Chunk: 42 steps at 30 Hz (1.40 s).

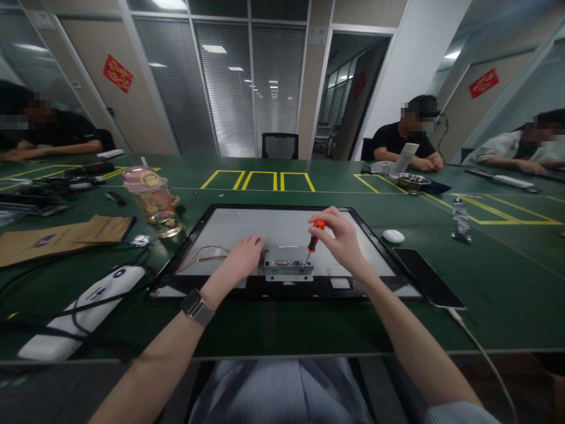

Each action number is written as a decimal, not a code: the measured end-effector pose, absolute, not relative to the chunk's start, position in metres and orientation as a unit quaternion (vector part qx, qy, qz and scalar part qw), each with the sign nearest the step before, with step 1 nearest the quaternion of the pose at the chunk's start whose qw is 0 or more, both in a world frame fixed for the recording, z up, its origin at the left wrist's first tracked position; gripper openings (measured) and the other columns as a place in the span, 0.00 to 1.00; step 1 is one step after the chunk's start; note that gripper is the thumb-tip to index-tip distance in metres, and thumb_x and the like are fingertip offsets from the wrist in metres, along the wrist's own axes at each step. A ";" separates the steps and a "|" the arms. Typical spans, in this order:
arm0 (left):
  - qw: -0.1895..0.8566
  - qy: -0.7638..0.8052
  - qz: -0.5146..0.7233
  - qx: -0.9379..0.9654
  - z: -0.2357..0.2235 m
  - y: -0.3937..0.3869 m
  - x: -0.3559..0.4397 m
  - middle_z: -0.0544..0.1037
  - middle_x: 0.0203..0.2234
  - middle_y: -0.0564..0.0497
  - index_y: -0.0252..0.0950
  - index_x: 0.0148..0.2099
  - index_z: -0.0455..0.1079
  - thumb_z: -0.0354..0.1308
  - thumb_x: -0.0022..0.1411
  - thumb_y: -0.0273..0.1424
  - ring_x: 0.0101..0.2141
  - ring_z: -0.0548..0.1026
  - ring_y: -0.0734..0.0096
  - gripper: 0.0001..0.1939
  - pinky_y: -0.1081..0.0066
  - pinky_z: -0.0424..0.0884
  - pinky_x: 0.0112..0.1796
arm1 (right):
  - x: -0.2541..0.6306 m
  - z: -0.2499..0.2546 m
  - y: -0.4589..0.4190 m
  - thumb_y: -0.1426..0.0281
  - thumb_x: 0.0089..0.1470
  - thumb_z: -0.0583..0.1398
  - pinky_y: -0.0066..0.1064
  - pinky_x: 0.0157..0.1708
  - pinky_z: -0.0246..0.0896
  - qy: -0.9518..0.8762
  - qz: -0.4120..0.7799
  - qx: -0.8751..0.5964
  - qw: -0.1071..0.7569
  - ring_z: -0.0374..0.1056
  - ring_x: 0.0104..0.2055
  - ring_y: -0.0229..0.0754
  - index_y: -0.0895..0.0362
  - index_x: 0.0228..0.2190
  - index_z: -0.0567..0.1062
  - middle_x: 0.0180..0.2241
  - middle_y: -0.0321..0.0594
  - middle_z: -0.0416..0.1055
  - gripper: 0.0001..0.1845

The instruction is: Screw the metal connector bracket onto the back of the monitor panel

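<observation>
A flat monitor panel (282, 227) lies face down on the green table (282, 330), black frame around a grey back. A small metal connector box (289, 264) sits near its front edge. My right hand (342, 241) is closed round a small orange-handled screwdriver (315, 234), held upright with its tip at the box's top right. My left hand (245, 256) rests flat on the panel, fingers against the left side of the box. Thin coloured wires (205, 253) run left of that hand.
A black phone (426, 277) on a cable lies right of the panel, a white mouse (392, 236) behind it. At left are a clear pink-lidded bottle (154, 203), brown envelopes (62, 235) and a white device (83, 312) with black cables. Other people sit at the far sides.
</observation>
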<state>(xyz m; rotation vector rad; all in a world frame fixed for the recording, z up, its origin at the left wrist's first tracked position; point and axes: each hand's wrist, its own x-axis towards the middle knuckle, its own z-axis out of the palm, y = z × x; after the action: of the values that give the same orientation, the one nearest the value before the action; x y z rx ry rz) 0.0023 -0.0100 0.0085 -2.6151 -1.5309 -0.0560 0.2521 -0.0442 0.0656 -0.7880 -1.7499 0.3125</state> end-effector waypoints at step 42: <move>0.075 -0.504 -0.014 -0.860 0.000 -0.004 0.001 0.70 0.51 0.39 0.33 0.57 0.64 0.44 0.65 0.21 0.47 0.72 0.59 0.20 0.62 0.67 0.46 | 0.229 0.051 -0.047 0.61 0.59 0.59 0.37 0.40 0.66 -0.588 0.440 -0.234 0.637 0.69 0.34 0.40 0.49 0.41 0.76 0.31 0.36 0.70 0.11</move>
<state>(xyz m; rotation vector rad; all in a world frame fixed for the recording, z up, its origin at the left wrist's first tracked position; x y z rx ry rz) 0.0010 -0.0044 -0.0001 -2.5800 -1.5127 -0.0424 0.2290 -0.0474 0.0512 -0.5340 -1.3436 1.0046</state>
